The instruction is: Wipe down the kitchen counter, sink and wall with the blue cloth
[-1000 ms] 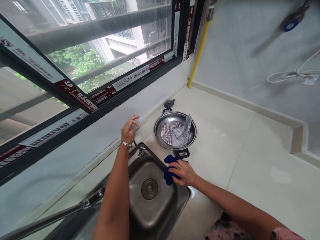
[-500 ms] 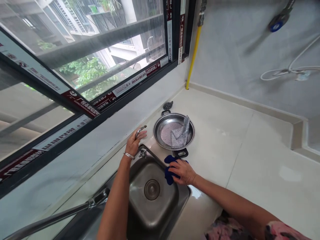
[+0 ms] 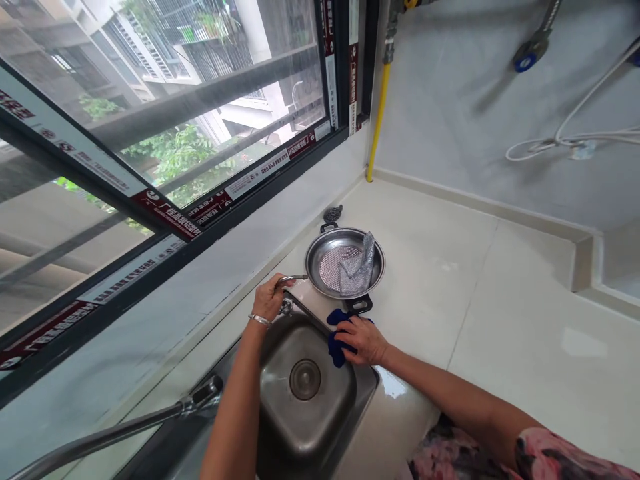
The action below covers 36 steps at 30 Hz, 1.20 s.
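Head view: we find the left hand with its fingers curled closed about a slim metal tube at the far corner of the sink. The tube's long axis lies nearly level across the view, its free tip pointing right, to the rim of the two-handled pan; whether tip and rim touch we cannot tell. We note the right hand half closed, fingers bent over a bunched blue cloth at the sink's right edge, just below the pan's near handle. The pan's handles line up from upper left to lower right, and a folded grey cloth lies inside, one end raised against the wall
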Tool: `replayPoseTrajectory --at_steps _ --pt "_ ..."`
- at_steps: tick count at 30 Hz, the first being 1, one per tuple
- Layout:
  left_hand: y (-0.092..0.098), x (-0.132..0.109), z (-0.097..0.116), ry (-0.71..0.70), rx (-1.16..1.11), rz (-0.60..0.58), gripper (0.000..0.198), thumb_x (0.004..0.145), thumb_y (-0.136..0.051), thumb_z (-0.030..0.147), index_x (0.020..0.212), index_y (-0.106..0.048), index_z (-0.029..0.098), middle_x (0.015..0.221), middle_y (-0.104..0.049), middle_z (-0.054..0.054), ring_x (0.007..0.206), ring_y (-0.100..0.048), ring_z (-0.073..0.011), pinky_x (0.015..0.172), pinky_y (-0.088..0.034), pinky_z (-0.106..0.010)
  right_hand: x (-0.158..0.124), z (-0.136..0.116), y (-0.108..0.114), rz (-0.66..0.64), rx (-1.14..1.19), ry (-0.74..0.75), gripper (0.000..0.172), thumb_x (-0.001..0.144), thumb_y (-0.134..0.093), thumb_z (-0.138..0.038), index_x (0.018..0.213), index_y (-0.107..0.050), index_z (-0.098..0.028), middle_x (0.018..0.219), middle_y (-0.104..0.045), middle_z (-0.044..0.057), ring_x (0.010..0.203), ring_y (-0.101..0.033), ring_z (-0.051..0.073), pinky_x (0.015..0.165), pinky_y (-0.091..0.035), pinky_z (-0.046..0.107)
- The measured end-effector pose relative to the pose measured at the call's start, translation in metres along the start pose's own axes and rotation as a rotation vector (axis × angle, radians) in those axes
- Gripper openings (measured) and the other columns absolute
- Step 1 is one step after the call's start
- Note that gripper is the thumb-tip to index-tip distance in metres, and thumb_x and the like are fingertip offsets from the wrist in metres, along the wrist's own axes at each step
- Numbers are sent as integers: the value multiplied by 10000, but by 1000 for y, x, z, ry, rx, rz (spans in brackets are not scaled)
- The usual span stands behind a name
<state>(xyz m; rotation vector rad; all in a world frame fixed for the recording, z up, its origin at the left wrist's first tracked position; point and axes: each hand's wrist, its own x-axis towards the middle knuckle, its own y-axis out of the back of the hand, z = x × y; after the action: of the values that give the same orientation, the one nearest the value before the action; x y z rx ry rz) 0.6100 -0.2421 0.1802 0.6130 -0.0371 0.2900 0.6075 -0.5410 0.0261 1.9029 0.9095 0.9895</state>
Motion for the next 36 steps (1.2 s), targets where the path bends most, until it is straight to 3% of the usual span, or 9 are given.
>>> replayPoseTrajectory --at_steps 4,7,11,15,20,24,29,32,36 --pt "1 -16 11 -52 37 29 260 835 -525 389 951 -700 235 926 -778 -46 901 -699 -242 881 -508 -391 0 1 -1 23 -4 13 375 815 -716 -327 1186 -717 -269 1237 -700 61 987 -543 260 805 -442 385" --pt "-10 -25 16 -45 30 153 350 926 -450 499 777 -631 239 772 -660 -18 770 -600 -195 795 -464 -345 -1 2 -3 39 -13 17 356 831 -700 -334 1180 -717 -264 1240 -695 61 987 -541 256 805 -445 382" --pt "-28 -29 15 8 18 306 410 902 -482 511 597 -398 250 626 -412 28 648 -413 -157 689 -376 -321 -4 3 -5 39 -14 23 333 869 -693 -349 1190 -706 -259 1251 -689 71 1017 -547 261 832 -458 388" --pt "-33 -27 8 35 -38 346 352 823 -486 421 556 -332 251 583 -345 35 610 -372 -147 638 -341 -313 -5 2 -8 53 28 -14 280 938 -656 -353 1198 -688 -253 1260 -684 97 1055 -564 268 887 -484 406" --pt "-28 -27 1 32 -131 314 295 741 -478 398 522 -347 250 556 -349 36 586 -366 -140 608 -326 -308 7 -11 2 248 421 -230 221 1035 -521 -381 1129 -663 -239 1140 -681 92 1058 -633 238 964 -528 401" --pt "-26 -30 -4 15 -209 279 302 715 -486 411 522 -314 254 563 -351 33 592 -359 -140 607 -327 -307 20 -42 35 352 649 -267 247 1043 -528 -450 1133 -639 -248 1137 -665 84 1088 -642 233 1005 -525 400" --pt "-28 -31 -8 12 -264 271 292 707 -492 388 520 -314 252 569 -348 31 599 -345 -140 611 -318 -304 56 -82 79 510 636 -195 226 1054 -525 -440 1168 -607 -262 1333 -599 102 1279 -558 256 1151 -422 484" --pt "-29 -32 -8 28 -294 260 287 704 -512 378 526 -328 249 568 -349 37 596 -337 -136 597 -308 -296 95 -99 77 561 599 -235 268 1055 -496 -473 1173 -585 -249 1454 -538 115 1384 -487 275 1192 -366 518" --pt "-28 -38 -6 52 -346 248 319 721 -533 389 555 -297 252 572 -319 53 592 -309 -126 576 -294 -291 137 -119 44 523 660 -469 382 1038 -433 -592 1118 -524 -230 1059 -677 82 978 -660 242 903 -530 418"
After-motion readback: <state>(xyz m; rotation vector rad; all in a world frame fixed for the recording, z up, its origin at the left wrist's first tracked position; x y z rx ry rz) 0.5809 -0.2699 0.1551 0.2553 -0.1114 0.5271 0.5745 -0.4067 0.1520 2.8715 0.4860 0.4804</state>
